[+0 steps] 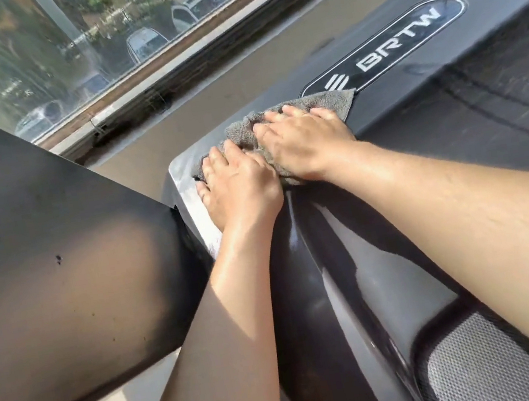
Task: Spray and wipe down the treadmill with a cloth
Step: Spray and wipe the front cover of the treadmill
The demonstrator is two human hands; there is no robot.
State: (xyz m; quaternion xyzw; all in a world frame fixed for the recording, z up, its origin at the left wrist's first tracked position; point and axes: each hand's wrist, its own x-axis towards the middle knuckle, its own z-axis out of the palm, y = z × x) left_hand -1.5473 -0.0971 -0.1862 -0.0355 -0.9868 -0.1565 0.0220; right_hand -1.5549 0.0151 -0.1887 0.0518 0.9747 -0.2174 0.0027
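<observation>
Head view, only angle available.

- Cloth: grey terry, bunched, lying on the front left corner of the treadmill motor cover. Its far edge touches the left end of the oval BRTW badge.
- Right hand: palm down on top of the cloth, fingers straight and slightly spread, pointing toward the window. It is pressing, not gripping.
- Left hand: just beside the right hand and touching it, on the cover's rounded corner. The fingers lie flat and close together over the cloth's left edge. The thumb rests on the bare, sunlit corner plastic. The fingertips sink into the folds, so a pinch can't be fully ruled out, but it looks like flat pressure.
- Both forearms are bare and come in from the bottom of the frame.
- Dark upright post: fills the left side and meets the base just beside the left hand.
- Belt: dark and textured, to the right of the cover.
- Grey mesh panel: bottom right, under the right forearm.
- Tan floor strip: runs between the treadmill and the window sill. Parked cars are visible through the glass, blurred.
</observation>
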